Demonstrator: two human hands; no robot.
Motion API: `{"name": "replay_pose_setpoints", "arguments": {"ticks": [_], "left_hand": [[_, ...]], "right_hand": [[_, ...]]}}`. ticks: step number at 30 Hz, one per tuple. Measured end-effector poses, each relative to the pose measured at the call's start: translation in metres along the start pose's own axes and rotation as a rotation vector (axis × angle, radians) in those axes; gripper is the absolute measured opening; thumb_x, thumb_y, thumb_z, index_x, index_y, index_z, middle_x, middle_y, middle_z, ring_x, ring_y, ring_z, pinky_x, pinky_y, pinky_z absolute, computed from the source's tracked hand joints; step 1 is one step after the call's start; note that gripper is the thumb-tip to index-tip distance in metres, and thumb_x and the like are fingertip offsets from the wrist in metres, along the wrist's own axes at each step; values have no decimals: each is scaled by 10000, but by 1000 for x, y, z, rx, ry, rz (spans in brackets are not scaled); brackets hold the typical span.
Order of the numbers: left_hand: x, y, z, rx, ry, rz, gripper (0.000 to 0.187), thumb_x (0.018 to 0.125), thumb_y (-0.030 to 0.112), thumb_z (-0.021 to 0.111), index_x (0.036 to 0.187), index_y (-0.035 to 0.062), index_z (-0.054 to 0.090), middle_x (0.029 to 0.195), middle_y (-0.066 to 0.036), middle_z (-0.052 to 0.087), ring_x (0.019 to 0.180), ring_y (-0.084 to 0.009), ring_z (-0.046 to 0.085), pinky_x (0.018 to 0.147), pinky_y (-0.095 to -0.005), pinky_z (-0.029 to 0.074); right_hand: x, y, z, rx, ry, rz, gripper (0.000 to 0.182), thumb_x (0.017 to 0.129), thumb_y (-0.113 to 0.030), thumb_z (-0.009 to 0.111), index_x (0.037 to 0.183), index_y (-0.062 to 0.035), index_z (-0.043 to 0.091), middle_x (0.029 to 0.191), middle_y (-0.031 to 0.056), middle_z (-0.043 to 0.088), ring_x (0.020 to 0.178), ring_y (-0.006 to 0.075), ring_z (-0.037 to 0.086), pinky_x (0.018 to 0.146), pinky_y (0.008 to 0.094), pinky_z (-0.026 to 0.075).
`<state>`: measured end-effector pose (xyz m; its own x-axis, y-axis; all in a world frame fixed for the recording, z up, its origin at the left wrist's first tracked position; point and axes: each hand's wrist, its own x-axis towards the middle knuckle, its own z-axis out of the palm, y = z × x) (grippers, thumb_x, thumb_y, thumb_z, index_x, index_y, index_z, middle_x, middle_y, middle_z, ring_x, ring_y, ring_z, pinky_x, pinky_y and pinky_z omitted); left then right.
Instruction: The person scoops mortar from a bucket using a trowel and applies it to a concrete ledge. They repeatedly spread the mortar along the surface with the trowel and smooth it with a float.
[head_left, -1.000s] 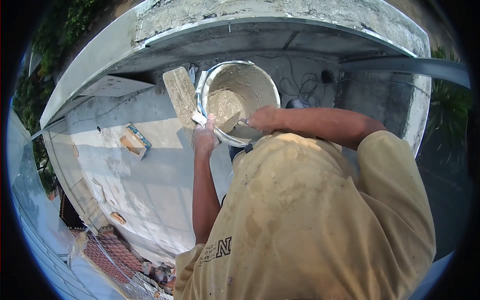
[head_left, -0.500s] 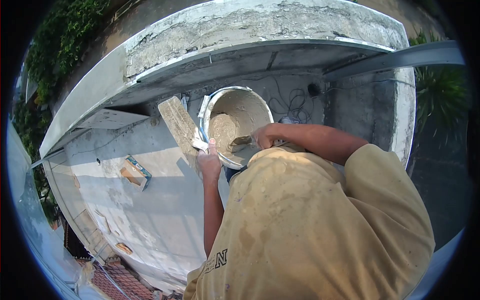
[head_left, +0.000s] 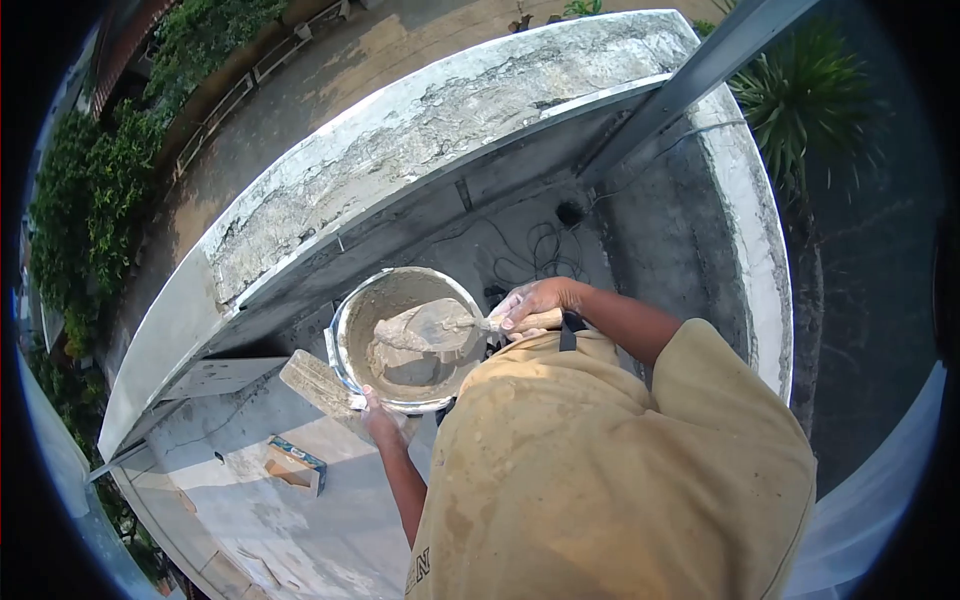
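Observation:
My right hand (head_left: 535,303) is wrapped round the wooden handle of a trowel (head_left: 450,325). A lump of wet mortar (head_left: 402,330) lies on its blade, which is raised over the mouth of a bucket (head_left: 345,345). Inside the bucket is more grey-brown mortar (head_left: 410,370), smeared up the walls. At the bucket's lower-left rim, my left hand (head_left: 383,420) is closed on a long, mortar-coated plastering float (head_left: 320,385). The float slants out to the left beside the bucket; its handle is mostly hidden by my fingers.
A rough, weathered parapet wall (head_left: 440,130) curves round the far side. A metal beam (head_left: 690,80) crosses at upper right. Loose cable (head_left: 545,250) lies on the floor behind the bucket. An open cardboard box (head_left: 297,467) sits at lower left, near a leaning panel (head_left: 225,377).
My right hand has lifted the trowel out of the bucket with mortar on its blade. The view has turned and shifted, so the bucket and my left hand appear lower and further left.

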<state>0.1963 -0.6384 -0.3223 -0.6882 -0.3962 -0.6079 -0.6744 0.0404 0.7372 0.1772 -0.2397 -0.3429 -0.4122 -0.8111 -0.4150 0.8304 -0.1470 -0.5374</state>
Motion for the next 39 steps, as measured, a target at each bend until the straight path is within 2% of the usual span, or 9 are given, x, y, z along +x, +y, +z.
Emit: {"name": "replay_pose_setpoints", "arguments": {"ticks": [3,6,9,14,17,20,21,29,39], "left_hand": [[14,-1,-3,-86,-79,-62,687,966,439,536,1374,-99,409,1328,-162,527,1170,-250,516,1006,-360,391],[11,8,4,-102,-48,-57,684,967,434,536,1384,-90,400,1351,-157,507,1182,-249,508,1012,-355,387],[15,7,6,-109,-60,-40,670,964,433,542,1377,-81,419,1344,-147,514,1171,-245,516,1004,-349,392],[9,19,15,-77,-96,-36,644,960,453,535,1328,-73,477,1297,-118,550,1140,-230,523,993,-350,389],[4,24,23,-99,-102,-21,651,948,464,553,1314,-70,490,1271,-118,562,1125,-230,524,984,-350,391],[5,23,23,-47,-86,-16,655,942,471,559,1305,-70,498,1255,-123,568,1115,-230,524,975,-350,394],[7,21,22,-8,-63,-19,656,942,474,558,1301,-71,501,1249,-124,571,1108,-230,526,970,-349,396],[11,8,12,68,10,-34,688,947,484,541,1319,-92,481,1269,-141,562,1096,-237,534,956,-352,408],[13,4,10,-82,-20,-28,661,954,438,551,1310,-115,489,1272,-165,573,1108,-250,544,967,-355,407]], "right_hand": [[-51,-13,16,194,94,-215,524,856,-216,693,1254,72,511,845,80,611,624,107,579,552,248,486],[-89,-12,6,257,161,-447,648,840,-187,713,1365,49,416,891,114,598,648,133,593,586,258,511],[-131,-26,10,235,488,-665,689,831,-163,708,1405,27,377,934,131,601,677,147,607,575,276,518],[-150,-42,-28,-155,1284,-854,689,800,-185,749,1376,42,445,861,77,603,634,101,561,552,247,478],[-140,-45,-66,-307,1562,-857,597,808,-118,722,1339,32,494,946,101,640,707,157,619,626,297,513],[-112,-37,-111,-970,1896,-1048,561,781,-106,719,1300,6,538,1012,137,652,807,235,651,710,346,521],[-104,-35,-110,-944,1932,-1010,565,747,-88,716,1283,-23,550,1014,157,636,872,310,639,770,383,514],[-108,21,-84,-1087,1989,-445,596,797,-133,623,1370,-221,486,931,123,577,853,361,620,716,447,517],[-148,-33,-20,-1179,1987,-214,548,861,-233,600,1393,-223,467,937,129,582,836,354,632,728,455,516]]}}
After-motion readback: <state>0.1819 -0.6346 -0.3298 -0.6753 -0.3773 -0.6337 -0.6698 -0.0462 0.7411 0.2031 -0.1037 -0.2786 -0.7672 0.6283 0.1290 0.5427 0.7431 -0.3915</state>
